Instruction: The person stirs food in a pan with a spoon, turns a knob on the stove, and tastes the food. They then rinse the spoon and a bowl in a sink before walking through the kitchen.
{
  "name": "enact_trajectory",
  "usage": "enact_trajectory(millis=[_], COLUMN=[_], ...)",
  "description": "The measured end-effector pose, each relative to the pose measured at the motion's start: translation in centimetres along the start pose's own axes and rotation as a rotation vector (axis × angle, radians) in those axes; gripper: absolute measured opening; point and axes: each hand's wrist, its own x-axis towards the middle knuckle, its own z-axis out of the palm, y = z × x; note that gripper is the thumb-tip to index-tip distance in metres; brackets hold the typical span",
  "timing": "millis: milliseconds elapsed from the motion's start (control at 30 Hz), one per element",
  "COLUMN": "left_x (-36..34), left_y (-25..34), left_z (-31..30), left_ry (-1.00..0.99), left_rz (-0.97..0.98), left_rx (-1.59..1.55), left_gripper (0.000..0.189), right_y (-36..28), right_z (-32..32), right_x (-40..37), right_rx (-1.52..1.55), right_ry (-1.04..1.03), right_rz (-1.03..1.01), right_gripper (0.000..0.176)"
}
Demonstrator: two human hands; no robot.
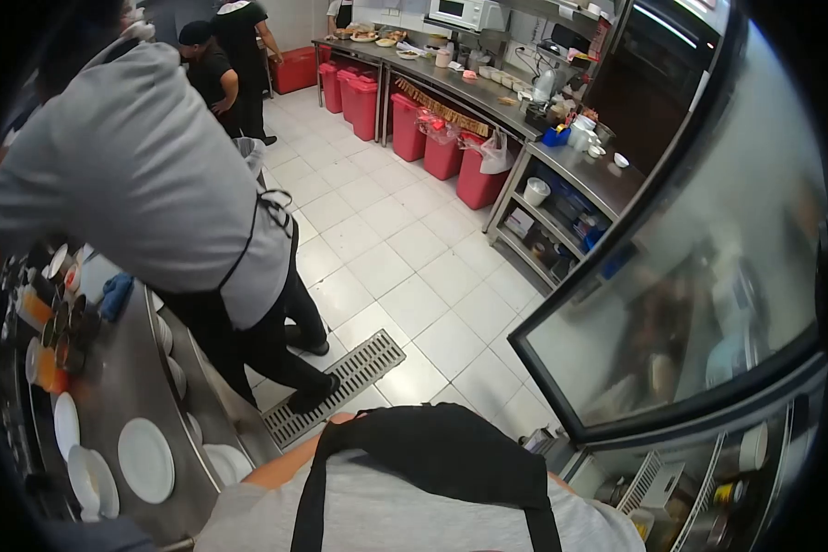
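Note:
Neither of my hands shows; my arms drop out of sight beside my grey shirt and black apron (432,451). On my right a glass fridge door (681,322) stands open, its pane fogged. Wire shelves (699,492) inside the fridge hold containers and a jar with a dark label (729,493). To my left, a white plate (145,460) lies on the steel counter (138,377), with stacked white bowls (92,483) beside it.
A person in a grey top (156,175) leans over the left counter close ahead. A floor drain grate (336,386) crosses the tiles. Several red bins (407,129) stand under the far steel counter (460,87). Other people in black (239,55) work at the back.

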Motion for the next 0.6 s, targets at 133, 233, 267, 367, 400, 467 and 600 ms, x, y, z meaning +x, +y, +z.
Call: enact_trajectory(millis=[133, 233, 267, 367, 400, 467, 600], left_x=[3.9, 4.7, 7.0, 13.2, 14.6, 18.3, 26.7], left_y=[9.5, 21.0, 22.9, 28.3, 29.8, 30.7, 24.8], left_z=[-12.1, -21.1, -24.2, -33.3, -36.0, -39.6, -44.3], left_ry=[0.110, 0.470, 0.540, 0.661, 0.694, 0.734, 0.650], left_rz=[0.102, 0.239, 0.304, 0.392, 0.402, 0.402, 0.263], left_rx=[0.264, 0.735, 0.652, 0.547, 0.509, 0.442, 0.251], left_gripper=[0.074, 0.070, 0.071, 0.064, 0.061, 0.057, 0.057], right_y=[-13.5, -22.4, -24.8, -29.9, -31.3, -33.7, -38.0], right_z=[-9.4, -16.9, -19.2, -25.5, -26.9, -30.1, -40.2], right_x=[2.2, 1.7, 2.1, 6.7, 8.8, 13.1, 24.3], right_rx=[-0.144, -0.061, 0.015, 0.114, 0.060, 0.046, 0.195], right_ry=[-0.007, -0.039, -0.172, -0.470, -0.507, -0.470, -0.098], right_rz=[-0.128, -0.582, -0.677, -0.899, -0.930, -0.967, -1.014], right_gripper=[0.061, 0.044, 0.041, 0.031, 0.027, 0.019, 0.010])
